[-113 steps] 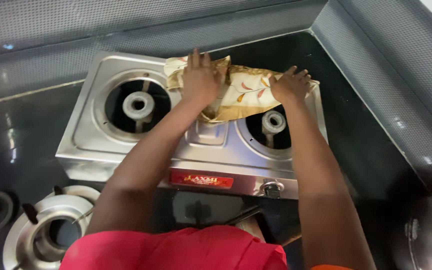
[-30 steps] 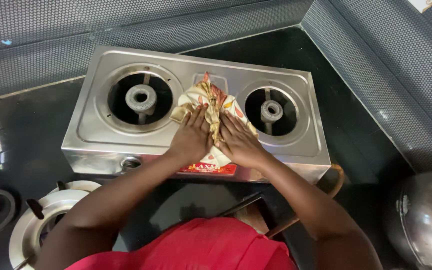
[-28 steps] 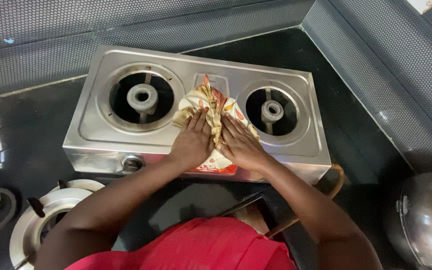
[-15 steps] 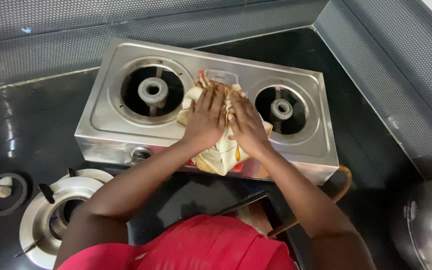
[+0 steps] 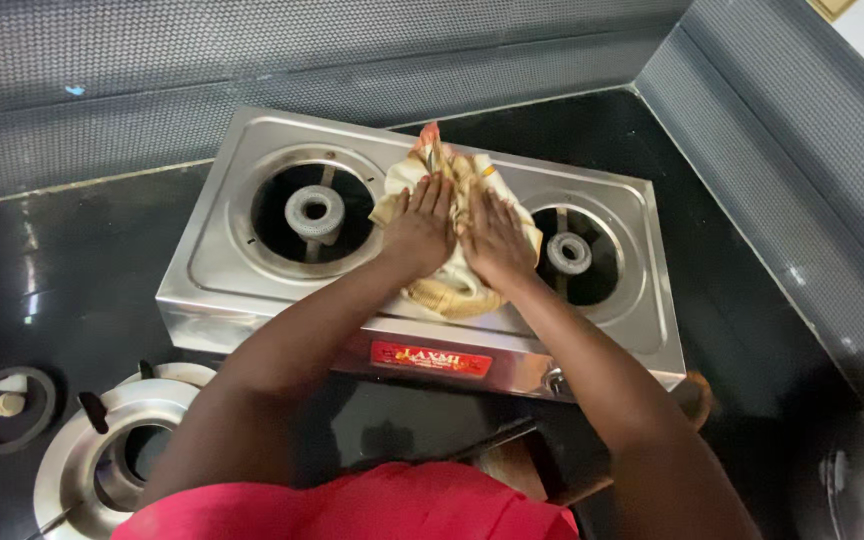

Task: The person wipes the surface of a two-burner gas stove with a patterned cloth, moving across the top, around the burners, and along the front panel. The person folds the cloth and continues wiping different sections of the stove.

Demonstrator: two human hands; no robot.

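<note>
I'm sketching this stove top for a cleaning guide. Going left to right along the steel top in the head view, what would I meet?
Left burner → left hand on the patterned cloth → right hand on the same cloth → right burner.

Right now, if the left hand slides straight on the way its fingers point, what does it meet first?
The left hand lies flat on the cloth, fingers pointing to the back of the stove. Going on, it would first push the bunched cloth ahead of it, then likely reach the stove's back edge and the grey wall.
</note>
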